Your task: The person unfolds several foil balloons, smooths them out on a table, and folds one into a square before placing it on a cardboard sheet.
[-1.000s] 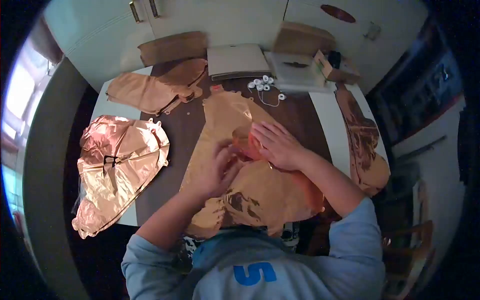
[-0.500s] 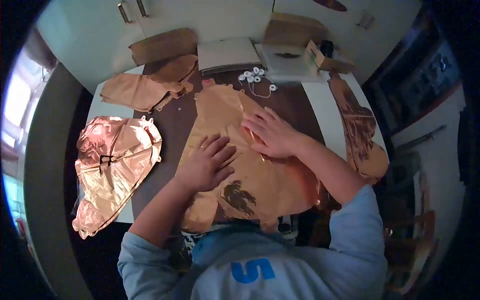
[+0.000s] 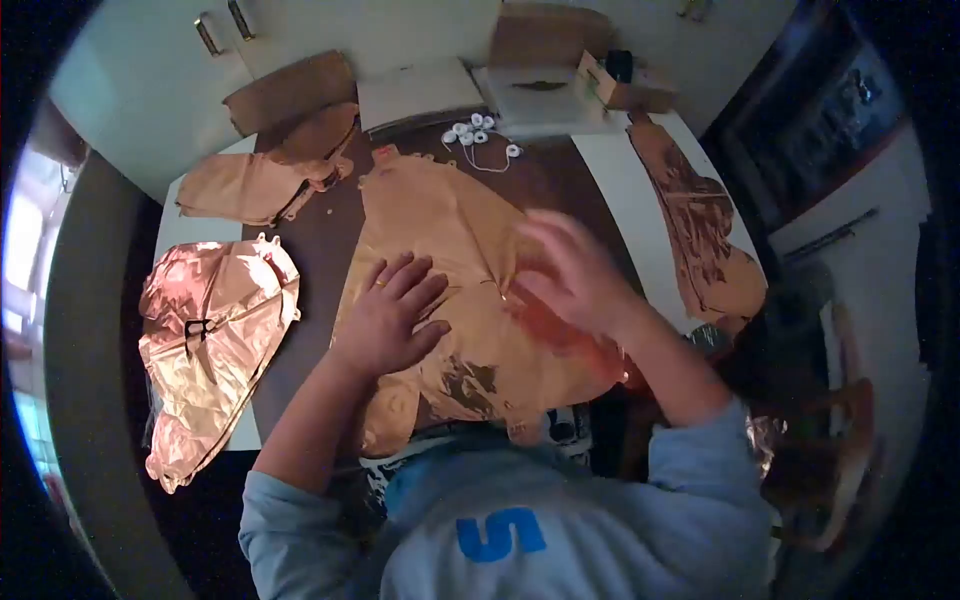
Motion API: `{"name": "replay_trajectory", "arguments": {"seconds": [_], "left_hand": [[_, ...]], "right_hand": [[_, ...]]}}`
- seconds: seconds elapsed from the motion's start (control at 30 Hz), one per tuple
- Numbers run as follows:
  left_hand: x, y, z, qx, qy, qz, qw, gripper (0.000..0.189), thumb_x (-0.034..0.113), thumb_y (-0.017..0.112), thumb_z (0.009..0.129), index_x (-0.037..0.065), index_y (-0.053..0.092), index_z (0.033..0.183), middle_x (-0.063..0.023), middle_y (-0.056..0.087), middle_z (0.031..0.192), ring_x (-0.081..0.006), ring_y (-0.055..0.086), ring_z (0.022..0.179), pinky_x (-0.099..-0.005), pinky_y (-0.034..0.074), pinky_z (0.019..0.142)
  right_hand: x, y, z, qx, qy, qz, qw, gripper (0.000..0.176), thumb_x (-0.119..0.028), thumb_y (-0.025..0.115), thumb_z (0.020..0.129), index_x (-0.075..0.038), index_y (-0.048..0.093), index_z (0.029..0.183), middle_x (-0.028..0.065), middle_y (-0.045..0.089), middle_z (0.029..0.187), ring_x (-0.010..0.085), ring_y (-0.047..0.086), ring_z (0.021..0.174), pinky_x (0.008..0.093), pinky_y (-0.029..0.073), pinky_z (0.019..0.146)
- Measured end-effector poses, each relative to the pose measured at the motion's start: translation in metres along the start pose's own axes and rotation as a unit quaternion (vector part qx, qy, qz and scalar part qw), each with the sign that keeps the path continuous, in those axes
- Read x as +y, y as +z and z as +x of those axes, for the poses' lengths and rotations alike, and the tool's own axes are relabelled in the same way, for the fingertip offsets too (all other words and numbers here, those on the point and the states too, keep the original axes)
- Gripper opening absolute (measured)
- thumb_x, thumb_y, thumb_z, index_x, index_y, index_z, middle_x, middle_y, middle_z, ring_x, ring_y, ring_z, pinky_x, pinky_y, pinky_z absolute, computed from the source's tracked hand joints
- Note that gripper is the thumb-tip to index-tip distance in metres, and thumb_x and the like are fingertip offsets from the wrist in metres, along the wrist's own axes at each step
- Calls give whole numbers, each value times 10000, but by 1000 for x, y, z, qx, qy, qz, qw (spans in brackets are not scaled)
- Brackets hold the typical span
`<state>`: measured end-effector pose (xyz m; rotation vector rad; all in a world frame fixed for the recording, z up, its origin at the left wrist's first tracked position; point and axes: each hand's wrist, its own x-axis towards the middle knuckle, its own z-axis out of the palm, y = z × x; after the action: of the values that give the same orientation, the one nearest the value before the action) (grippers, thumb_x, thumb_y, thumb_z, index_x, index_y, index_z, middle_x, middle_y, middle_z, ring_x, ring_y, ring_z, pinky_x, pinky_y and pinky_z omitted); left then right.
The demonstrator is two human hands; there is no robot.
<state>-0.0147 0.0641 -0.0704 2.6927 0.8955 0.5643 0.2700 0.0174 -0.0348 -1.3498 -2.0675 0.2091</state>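
A large flat foil balloon (image 3: 425,215), orange-gold with small tabs along its rim, lies spread on the table before me. My left hand (image 3: 390,315) rests palm down on its left part, fingers spread, with a ring on one finger. Over the balloon's right side is my right hand (image 3: 575,275), blurred by motion, its fingers stretched out and the thumb apart. A reddish shine shows on the foil beneath it. To the left lies a shiny copper-coloured foil balloon (image 3: 225,345) with a dark mark in its middle.
Folded foil pieces (image 3: 240,188) lie at the back left. Another long foil piece (image 3: 690,225) is along the right edge. White spools with string (image 3: 480,130) sit at the back, near a white box (image 3: 420,95) and a small open carton (image 3: 625,92).
My right hand has lifted from the foil and is in motion, its fingers blurred. My left hand stays flat on the balloon. The whole view has shifted slightly.
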Motion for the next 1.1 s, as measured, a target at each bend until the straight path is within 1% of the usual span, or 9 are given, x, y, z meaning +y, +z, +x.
{"name": "replay_trajectory", "arguments": {"seconds": [0.17,0.27,0.4,0.6,0.73,0.83,0.87,0.97,1.1], "left_hand": [[-4,2,0,17,6,-16,1000,545,333,694,774,72,585,1240,-182,514,1349,-411,427,1296,-532,304,1090],[-3,4,0,20,2,-16,1000,540,331,700,774,75,590,1237,-177,513,1352,-409,420,1304,-530,303,1091],[-1,3,0,14,3,-17,1000,548,343,698,785,79,586,1252,-187,508,1355,-413,409,1315,-537,286,1098],[-3,3,-2,24,11,-13,1000,547,355,692,781,86,575,1243,-165,516,1332,-403,424,1295,-540,294,1097],[-7,6,-2,22,17,-15,1000,549,371,687,784,85,577,1240,-169,514,1336,-406,419,1296,-533,289,1099],[-5,4,-2,23,16,-13,999,550,376,683,788,87,574,1243,-169,513,1337,-403,421,1296,-530,289,1097],[-6,5,-3,25,16,-12,999,548,375,681,790,87,574,1243,-168,512,1338,-402,423,1295,-530,290,1096],[-4,4,-2,27,13,-10,999,549,376,677,795,86,570,1250,-168,509,1343,-399,424,1297,-532,293,1094],[-6,5,-3,25,12,-8,1000,559,385,672,803,84,565,1263,-170,504,1350,-399,418,1306,-539,294,1094]], "right_hand": [[-65,-51,-133,-87,354,117,924,216,-205,610,921,-14,637,1019,80,674,894,209,646,740,294,503,652],[-51,3,-212,-22,492,341,801,269,-273,566,965,-27,644,1043,46,685,899,168,654,745,283,485,633],[-62,33,-190,157,563,551,596,302,-295,621,929,-37,649,1084,37,684,876,118,644,711,262,485,621],[-98,28,-144,199,391,209,874,156,-157,670,885,-4,642,892,-3,621,727,75,562,646,235,452,589],[-97,25,-133,142,386,96,906,198,-149,736,815,5,637,888,34,602,678,120,566,609,276,468,587],[-102,31,-122,146,157,-158,964,201,-134,729,785,8,639,895,100,615,746,256,619,670,360,499,628],[-108,34,-118,149,129,-167,966,177,-98,715,745,-11,646,882,129,626,884,335,623,820,430,498,728],[-113,40,-110,72,-24,-124,989,231,-116,733,707,-41,656,911,119,625,1035,291,611,964,433,473,844],[-109,46,-110,-14,-77,-100,992,315,-154,741,724,-64,671,1018,111,625,1147,274,608,1077,471,422,989]]}}
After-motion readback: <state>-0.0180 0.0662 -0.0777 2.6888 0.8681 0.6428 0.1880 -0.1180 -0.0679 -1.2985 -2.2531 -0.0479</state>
